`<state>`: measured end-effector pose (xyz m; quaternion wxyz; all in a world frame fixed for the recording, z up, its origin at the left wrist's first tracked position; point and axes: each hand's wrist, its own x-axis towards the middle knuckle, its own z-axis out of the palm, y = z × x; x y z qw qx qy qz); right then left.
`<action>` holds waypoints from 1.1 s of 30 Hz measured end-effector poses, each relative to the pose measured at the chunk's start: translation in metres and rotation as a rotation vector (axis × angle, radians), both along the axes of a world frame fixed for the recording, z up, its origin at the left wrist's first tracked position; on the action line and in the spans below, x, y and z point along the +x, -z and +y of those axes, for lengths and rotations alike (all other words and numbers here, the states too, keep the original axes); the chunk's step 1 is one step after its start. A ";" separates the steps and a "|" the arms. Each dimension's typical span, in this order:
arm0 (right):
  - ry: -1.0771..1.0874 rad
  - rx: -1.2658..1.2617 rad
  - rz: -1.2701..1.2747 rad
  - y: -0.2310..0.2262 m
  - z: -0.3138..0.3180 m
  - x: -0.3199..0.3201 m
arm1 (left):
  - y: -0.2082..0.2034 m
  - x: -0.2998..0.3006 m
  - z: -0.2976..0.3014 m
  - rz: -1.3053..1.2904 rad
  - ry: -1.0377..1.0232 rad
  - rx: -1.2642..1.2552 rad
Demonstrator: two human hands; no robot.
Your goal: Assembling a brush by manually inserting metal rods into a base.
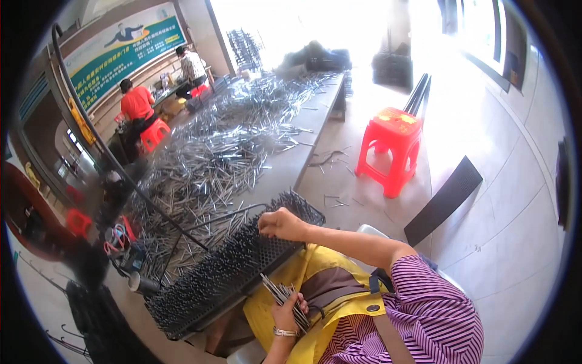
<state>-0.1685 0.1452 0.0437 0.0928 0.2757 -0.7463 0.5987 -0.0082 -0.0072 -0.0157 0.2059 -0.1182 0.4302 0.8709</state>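
My left hand (287, 314), a bracelet at its wrist, is closed round a bundle of thin metal rods (276, 288) in front of the yellow apron (267, 315). My right hand (284, 224) is over the far right part of a long black perforated rack (276, 258), its fingers pinched together. Whatever is between those fingertips, if anything, is too small to make out. Many dark thin rods (206, 282) stand upright in the rack's holes, packed close. Bare holes show along its near right side.
A large heap of loose metal rods (212, 145) covers much of the table (291, 161) beyond the rack. A red stool (394, 142) and a dark perforated panel (445, 197) stand to the right. Two people (138, 102) sit at the far left. A thin curved black bar (115, 164) crosses the left side.
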 end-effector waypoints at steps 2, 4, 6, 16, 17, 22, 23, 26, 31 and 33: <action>-0.048 0.054 0.105 -0.004 -0.001 0.000 | -0.001 0.001 0.000 0.011 -0.009 -0.008; -0.081 0.078 0.073 0.001 -0.004 -0.003 | 0.003 0.003 -0.002 -0.003 0.003 -0.039; 0.022 0.181 0.128 0.004 -0.002 -0.007 | 0.002 0.001 0.001 -0.006 0.001 -0.009; 0.142 0.850 0.336 -0.017 -0.025 -0.013 | -0.014 -0.008 0.008 0.001 0.006 -0.014; 0.146 0.857 0.366 -0.018 -0.026 -0.016 | -0.015 -0.009 0.009 -0.006 0.010 -0.015; 0.163 0.877 0.358 -0.017 -0.028 -0.011 | -0.010 -0.005 0.005 -0.025 0.026 0.004; 0.141 0.906 0.364 -0.018 -0.028 -0.011 | -0.009 -0.004 0.004 -0.021 0.044 0.016; 0.107 1.011 0.305 -0.020 -0.026 -0.012 | -0.010 -0.001 0.006 -0.003 0.057 0.028; 0.076 0.863 0.281 -0.001 -0.015 -0.021 | -0.007 -0.002 0.008 0.024 0.059 0.057; 0.110 0.822 0.267 -0.011 -0.018 -0.002 | -0.003 -0.002 0.005 0.032 0.064 0.056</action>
